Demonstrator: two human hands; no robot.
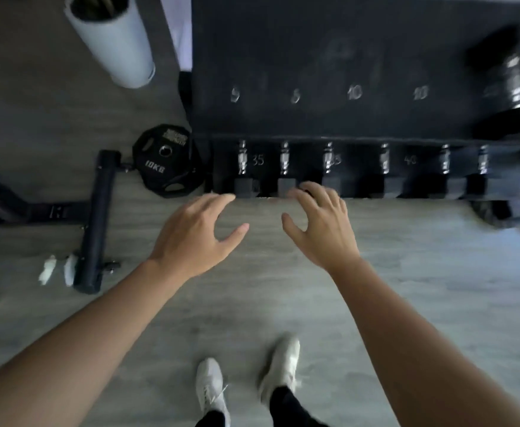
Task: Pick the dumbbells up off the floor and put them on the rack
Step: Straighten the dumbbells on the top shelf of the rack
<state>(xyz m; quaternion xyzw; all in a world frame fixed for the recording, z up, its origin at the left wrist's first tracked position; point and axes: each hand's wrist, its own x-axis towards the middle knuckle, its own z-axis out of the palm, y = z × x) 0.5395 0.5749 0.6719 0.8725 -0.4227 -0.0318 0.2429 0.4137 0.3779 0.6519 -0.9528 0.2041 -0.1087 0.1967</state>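
Observation:
A black dumbbell rack [329,57] fills the top of the head view, its upper shelf marked with faint numbers. On its lower tier sit several black dumbbells with chrome handles [242,158], beside labels 35 and 40. One more dumbbell [514,84] lies blurred on the upper shelf at the far right. My left hand [190,238] and my right hand [323,229] hover empty, fingers spread, just in front of the lower tier. My right fingertips overlap a dumbbell head there.
A black 10 kg plate [163,161] leans by the rack's left end. A black bench foot bar [96,223] lies on the grey floor at left, with white scraps beside it. A white cylinder [110,38] stands at top left. My white shoes [212,389] are below.

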